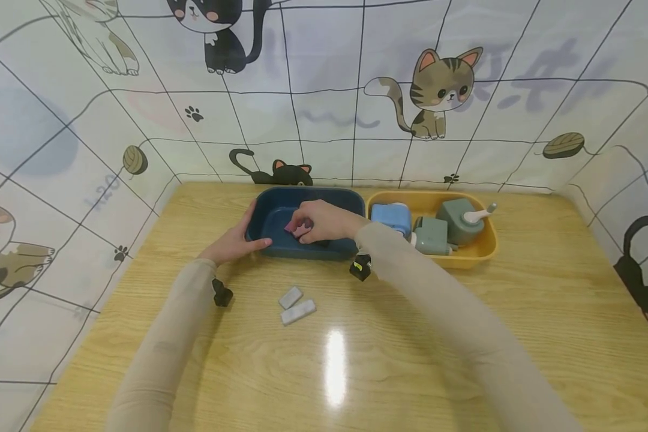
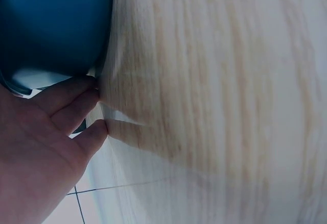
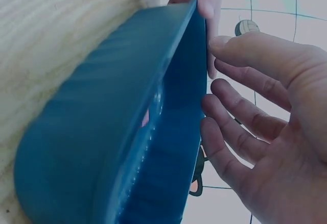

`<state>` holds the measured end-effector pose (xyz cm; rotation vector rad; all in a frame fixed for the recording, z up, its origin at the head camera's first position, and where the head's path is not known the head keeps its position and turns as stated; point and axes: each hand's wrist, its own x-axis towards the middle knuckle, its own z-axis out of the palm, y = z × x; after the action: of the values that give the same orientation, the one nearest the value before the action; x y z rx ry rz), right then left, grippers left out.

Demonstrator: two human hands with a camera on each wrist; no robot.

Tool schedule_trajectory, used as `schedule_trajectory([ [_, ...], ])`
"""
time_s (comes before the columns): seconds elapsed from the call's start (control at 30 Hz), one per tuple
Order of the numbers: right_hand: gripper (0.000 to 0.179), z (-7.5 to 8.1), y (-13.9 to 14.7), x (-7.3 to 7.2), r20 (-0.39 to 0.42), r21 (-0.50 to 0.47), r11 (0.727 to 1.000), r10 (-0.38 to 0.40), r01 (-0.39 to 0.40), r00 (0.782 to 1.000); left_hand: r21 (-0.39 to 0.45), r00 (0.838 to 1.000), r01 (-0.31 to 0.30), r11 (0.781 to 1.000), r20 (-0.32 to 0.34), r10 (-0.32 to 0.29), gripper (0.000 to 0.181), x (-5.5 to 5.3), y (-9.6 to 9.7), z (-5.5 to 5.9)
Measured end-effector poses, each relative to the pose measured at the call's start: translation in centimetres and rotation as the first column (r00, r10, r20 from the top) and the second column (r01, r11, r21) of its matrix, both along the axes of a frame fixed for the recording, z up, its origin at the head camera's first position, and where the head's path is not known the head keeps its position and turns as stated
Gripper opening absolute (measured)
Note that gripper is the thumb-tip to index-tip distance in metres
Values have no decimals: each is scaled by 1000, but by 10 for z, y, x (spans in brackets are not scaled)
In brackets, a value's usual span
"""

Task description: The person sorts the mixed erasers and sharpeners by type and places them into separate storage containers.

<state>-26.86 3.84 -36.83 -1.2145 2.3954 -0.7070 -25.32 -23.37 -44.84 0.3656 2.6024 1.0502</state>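
Observation:
A dark blue plastic bin [image 1: 308,254] stands at the back of the table. My left hand [image 1: 236,239] holds its left end, with the thumb at the rim and the other fingers along the outer wall. In the left wrist view, those fingertips [image 2: 97,132] reach down to the tabletop beside the bin. My right hand [image 1: 324,219] is over the bin, its fingers bent loosely and apart in the right wrist view with nothing between them. Under its fingertips, a small pink-purple piece [image 1: 289,227] shows inside the bin, partly hidden by the hand.
Two small whitish blocks [image 1: 298,312] lie on the wooden table [image 1: 248,372] in front of the bin. To its right stands a yellow bin [image 1: 488,255] holding a blue container [image 1: 391,216] and two grey-green bottles [image 1: 456,219]. A cat-patterned sheet [image 1: 324,114] rises behind the table.

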Motion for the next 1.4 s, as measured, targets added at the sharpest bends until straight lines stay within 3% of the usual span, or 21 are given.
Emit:
schedule_trajectory([
  [0.7, 24, -5, 6, 36, -38, -22, 992, 122, -123, 992, 17, 1000, 4, 1000, -9, -3, 105, -2, 1, 1],
  [0.93, 25, -9, 11, 51, -19, 4, 991, 133, -133, 991, -26, 1000, 13, 1000, -18, -13, 107, 2, 4, 8],
  [1.23, 25, -17, 14, 64, 36, 17, 992, 127, -128, 991, -104, 999, -17, 994, -30, 14, 113, 2, 12, 17],
  [1.4, 25, -22, 15, 68, 46, 17, 991, 130, -131, 990, -113, 999, -20, 993, -47, 15, 116, -1, 19, 15],
])
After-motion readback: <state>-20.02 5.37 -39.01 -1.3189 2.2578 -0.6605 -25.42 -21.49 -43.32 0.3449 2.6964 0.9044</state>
